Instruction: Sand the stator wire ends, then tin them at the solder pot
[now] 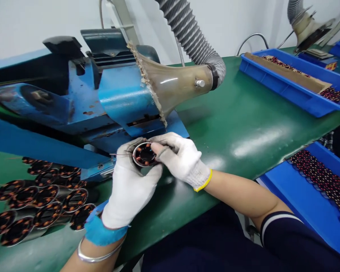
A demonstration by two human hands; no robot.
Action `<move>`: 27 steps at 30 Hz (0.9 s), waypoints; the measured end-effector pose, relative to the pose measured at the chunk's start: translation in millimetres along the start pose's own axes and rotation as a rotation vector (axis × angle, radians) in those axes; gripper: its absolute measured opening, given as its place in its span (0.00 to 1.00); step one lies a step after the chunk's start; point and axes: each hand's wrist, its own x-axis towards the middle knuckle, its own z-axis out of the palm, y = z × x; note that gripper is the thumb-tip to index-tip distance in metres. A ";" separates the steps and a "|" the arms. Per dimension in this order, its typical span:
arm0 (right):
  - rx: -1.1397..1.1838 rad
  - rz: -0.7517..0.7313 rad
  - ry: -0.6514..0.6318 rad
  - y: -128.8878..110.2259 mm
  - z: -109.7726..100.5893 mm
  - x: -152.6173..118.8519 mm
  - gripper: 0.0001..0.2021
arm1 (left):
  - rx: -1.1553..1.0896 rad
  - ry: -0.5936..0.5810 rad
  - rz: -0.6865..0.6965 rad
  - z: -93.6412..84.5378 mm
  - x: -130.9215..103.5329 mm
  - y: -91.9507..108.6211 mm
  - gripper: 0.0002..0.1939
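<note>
Between my gloved hands is a motor stator [144, 154], a round metal shell with copper windings around a black core, its open end turned up toward me. My left hand [132, 177] wraps around its left and lower side. At the right rim, my right hand [177, 155] grips it, with a bare thumb tip on the edge of the windings. A thin reddish wire sticks out to the left past my left hand. Just beyond both hands stands a blue belt machine [124, 94] with a worn, translucent hood [181, 83] on its right end.
Several similar stators [47, 198] lie piled on the green table [260, 139] at left. A ribbed grey hose [195, 36] runs up from the hood. A blue tray [280, 92] with cardboard and small parts stands at back right. Another blue bin [283, 185] of parts sits lower right.
</note>
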 end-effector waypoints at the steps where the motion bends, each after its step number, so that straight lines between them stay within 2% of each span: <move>1: 0.021 0.019 -0.006 1.9 -2.1 2.9 0.16 | 0.053 -0.028 0.024 -1.6 1.0 -0.7 0.28; 3: 0.092 0.086 -0.001 7.0 -6.6 11.0 0.19 | 0.124 -0.079 0.061 -4.1 3.0 -1.8 0.26; 5: 0.200 0.140 0.072 12.8 -10.2 19.6 0.19 | 0.138 -0.085 0.055 -4.6 3.9 -3.0 0.25; 7: 0.306 0.152 0.205 17.1 -11.7 25.5 0.17 | 0.113 -0.042 0.024 -3.2 3.2 -4.3 0.27; 9: 0.337 0.163 0.269 17.2 -11.1 26.4 0.17 | 0.045 0.009 0.012 -0.5 2.0 -4.8 0.29; 10: 0.308 0.172 0.250 15.4 -9.9 24.8 0.18 | 0.001 0.034 0.009 1.3 1.7 -4.3 0.30; 12: 0.188 0.174 0.127 9.2 -6.3 18.9 0.22 | -0.066 0.079 0.005 5.1 2.2 -1.3 0.30; 15: 0.003 0.136 -0.003 -0.2 0.2 11.2 0.32 | -0.025 0.158 -0.020 11.3 6.1 7.5 0.30; 19: 0.012 0.164 -0.031 0.1 4.8 15.2 0.29 | 0.044 0.256 -0.064 19.1 15.6 22.4 0.28; 23: 0.123 0.160 -0.053 6.2 4.4 24.0 0.27 | 0.020 0.267 -0.089 24.6 25.1 33.7 0.24; 27: 0.166 0.155 -0.028 4.2 5.1 27.9 0.25 | 0.105 0.305 -0.122 25.9 32.0 38.3 0.21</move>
